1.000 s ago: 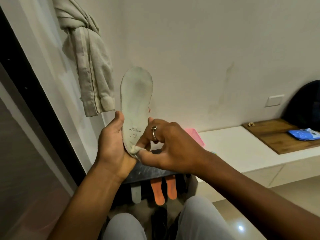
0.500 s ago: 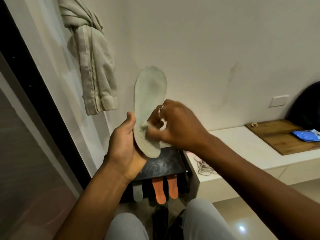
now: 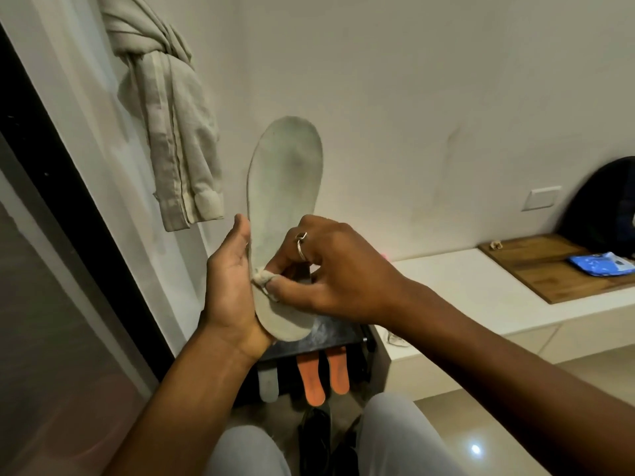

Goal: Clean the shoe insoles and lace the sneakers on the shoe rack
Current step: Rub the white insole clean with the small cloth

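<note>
Slippage is judged the chief risk here: the pale insole (image 3: 285,187) is held only at its heel end, so hard rubbing with the small cloth wad (image 3: 264,279) could bend the free toe end back or push the heel out of the palm. The wad is pinched by fingertips alone and could also be dropped. The insole is held in the air above the shoe rack (image 3: 330,333), its long axis nearly upright, with the toe end pointed up, the heel down and the worn face turned toward the camera. The heel is gripped by the left hand (image 3: 230,286), with the thumb laid along the left edge. The wad is pinched by the right hand (image 3: 336,269) and pressed against the insole's lower part.
</note>
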A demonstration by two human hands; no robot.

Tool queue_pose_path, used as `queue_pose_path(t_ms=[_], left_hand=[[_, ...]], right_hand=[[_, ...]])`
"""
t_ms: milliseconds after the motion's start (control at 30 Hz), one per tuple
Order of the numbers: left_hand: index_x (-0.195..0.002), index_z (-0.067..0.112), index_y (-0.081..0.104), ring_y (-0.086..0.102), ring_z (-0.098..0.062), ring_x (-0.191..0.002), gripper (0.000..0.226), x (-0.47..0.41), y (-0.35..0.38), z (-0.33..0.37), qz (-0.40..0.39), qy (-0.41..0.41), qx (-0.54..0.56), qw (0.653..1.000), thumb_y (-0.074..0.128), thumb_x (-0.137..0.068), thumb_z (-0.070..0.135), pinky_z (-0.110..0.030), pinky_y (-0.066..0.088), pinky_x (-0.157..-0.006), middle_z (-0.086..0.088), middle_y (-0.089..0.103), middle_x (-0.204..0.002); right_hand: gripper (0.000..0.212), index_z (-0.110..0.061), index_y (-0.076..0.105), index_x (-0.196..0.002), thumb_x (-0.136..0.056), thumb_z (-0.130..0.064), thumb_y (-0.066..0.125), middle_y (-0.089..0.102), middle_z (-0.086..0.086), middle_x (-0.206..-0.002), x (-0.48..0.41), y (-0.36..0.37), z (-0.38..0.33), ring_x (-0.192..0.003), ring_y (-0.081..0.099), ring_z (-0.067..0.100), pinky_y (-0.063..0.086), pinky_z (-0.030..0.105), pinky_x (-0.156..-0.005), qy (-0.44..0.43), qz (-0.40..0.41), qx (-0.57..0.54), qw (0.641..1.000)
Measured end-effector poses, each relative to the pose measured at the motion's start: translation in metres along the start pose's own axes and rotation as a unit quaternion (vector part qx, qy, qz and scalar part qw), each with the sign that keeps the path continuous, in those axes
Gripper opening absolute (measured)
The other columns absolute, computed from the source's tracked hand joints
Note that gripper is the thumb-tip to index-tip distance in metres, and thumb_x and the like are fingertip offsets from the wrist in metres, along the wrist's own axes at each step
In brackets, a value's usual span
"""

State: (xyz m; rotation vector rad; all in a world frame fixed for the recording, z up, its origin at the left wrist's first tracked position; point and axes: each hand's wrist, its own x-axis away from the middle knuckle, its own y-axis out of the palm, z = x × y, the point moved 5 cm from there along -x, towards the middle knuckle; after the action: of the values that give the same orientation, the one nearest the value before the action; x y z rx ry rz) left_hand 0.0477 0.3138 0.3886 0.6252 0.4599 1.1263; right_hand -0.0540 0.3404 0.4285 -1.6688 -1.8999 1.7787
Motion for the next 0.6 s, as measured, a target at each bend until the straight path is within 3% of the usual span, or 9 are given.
queue_pose_path(t_ms=[67, 133, 200, 267, 333, 400, 467, 533, 600], left_hand=[[-0.11, 0.013, 0.074, 0.077, -0.025, -0.083, 0.058, -0.002, -0.003, -0.001, 0.0, -0.01, -0.01, 1.0, 0.031, -0.105, 0.052, -0.034, 0.061, -0.061, -0.011, 0.077, -0.093], [-0.1, 0.014, 0.079, 0.076, -0.024, -0.086, 0.064, -0.003, -0.006, -0.005, 0.003, -0.023, -0.027, 0.999, 0.029, -0.105, 0.054, -0.037, 0.062, -0.068, -0.012, 0.077, -0.096], [-0.11, 0.013, 0.075, 0.073, -0.024, -0.086, 0.062, -0.006, -0.008, -0.01, 0.0, -0.027, -0.055, 0.998, 0.027, -0.105, 0.053, -0.038, 0.06, -0.074, -0.013, 0.074, -0.104], [-0.124, 0.015, 0.066, 0.07, -0.024, -0.082, 0.057, -0.005, -0.005, -0.015, -0.011, -0.035, -0.078, 0.996, 0.027, -0.105, 0.053, -0.039, 0.057, -0.068, -0.014, 0.072, -0.106], [-0.129, 0.018, 0.064, 0.073, -0.026, -0.094, 0.055, -0.004, -0.003, -0.015, -0.024, -0.042, -0.073, 0.996, 0.027, -0.106, 0.051, -0.045, 0.061, -0.078, -0.012, 0.073, -0.114], [-0.122, 0.017, 0.07, 0.074, -0.025, -0.099, 0.054, -0.003, -0.004, -0.009, -0.027, -0.039, -0.043, 0.998, 0.029, -0.106, 0.049, -0.046, 0.06, -0.087, -0.011, 0.074, -0.113], [-0.111, 0.014, 0.077, 0.074, -0.022, -0.092, 0.057, -0.005, -0.009, -0.002, -0.021, -0.021, -0.025, 0.999, 0.03, -0.106, 0.046, -0.036, 0.06, -0.083, -0.01, 0.075, -0.105], [-0.118, 0.013, 0.074, 0.073, -0.023, -0.096, 0.059, -0.006, -0.011, 0.002, -0.015, -0.011, -0.015, 1.0, 0.029, -0.106, 0.048, -0.033, 0.062, -0.079, -0.012, 0.074, -0.11], [-0.13, 0.013, 0.066, 0.074, -0.025, -0.098, 0.062, -0.006, -0.01, -0.002, -0.017, -0.028, -0.017, 0.999, 0.026, -0.106, 0.054, -0.035, 0.062, -0.073, -0.013, 0.074, -0.114]], right_hand=[[0.02, -0.017, 0.081, -0.093, -0.09, -0.035, 0.073, 0.071, -0.006, -0.079, -0.001, 0.004, -0.003, -0.075, 0.057, 0.01, 0.049, 0.034, -0.064, -0.024, -0.01, 0.054, 0.998], [0.022, -0.019, 0.08, -0.092, -0.091, -0.038, 0.07, 0.07, -0.006, -0.078, -0.006, 0.002, 0.002, -0.074, 0.055, 0.01, 0.046, 0.033, -0.068, -0.031, 0.002, 0.125, 0.992], [0.022, -0.018, 0.08, -0.092, -0.091, -0.037, 0.07, 0.071, -0.006, -0.08, -0.016, -0.008, 0.013, -0.075, 0.055, 0.011, 0.046, 0.034, -0.07, -0.014, 0.049, 0.172, 0.984], [0.022, -0.016, 0.08, -0.095, -0.091, -0.035, 0.069, 0.073, -0.003, -0.083, -0.026, -0.019, 0.025, -0.077, 0.056, 0.012, 0.049, 0.037, -0.072, 0.019, 0.099, 0.189, 0.977], [0.023, -0.015, 0.08, -0.096, -0.09, -0.034, 0.069, 0.073, -0.002, -0.085, -0.029, -0.022, 0.028, -0.078, 0.057, 0.014, 0.051, 0.039, -0.072, 0.036, 0.116, 0.176, 0.977], [0.022, -0.015, 0.081, -0.094, -0.088, -0.035, 0.071, 0.073, -0.002, -0.082, -0.023, -0.015, 0.019, -0.077, 0.058, 0.014, 0.052, 0.039, -0.068, 0.02, 0.086, 0.128, 0.988], [0.02, -0.017, 0.081, -0.091, -0.087, -0.035, 0.073, 0.072, -0.004, -0.079, -0.012, -0.004, 0.006, -0.075, 0.057, 0.012, 0.05, 0.037, -0.064, -0.005, 0.026, 0.064, 0.998], [0.015, -0.019, 0.081, -0.09, -0.087, -0.032, 0.075, 0.071, -0.008, -0.078, -0.003, 0.004, -0.004, -0.073, 0.055, 0.009, 0.048, 0.035, -0.064, -0.031, -0.018, 0.037, 0.999], [0.015, -0.02, 0.081, -0.089, -0.087, -0.033, 0.074, 0.071, -0.009, -0.076, -0.001, 0.005, -0.003, -0.072, 0.054, 0.009, 0.046, 0.034, -0.068, -0.044, -0.016, 0.078, 0.996]])
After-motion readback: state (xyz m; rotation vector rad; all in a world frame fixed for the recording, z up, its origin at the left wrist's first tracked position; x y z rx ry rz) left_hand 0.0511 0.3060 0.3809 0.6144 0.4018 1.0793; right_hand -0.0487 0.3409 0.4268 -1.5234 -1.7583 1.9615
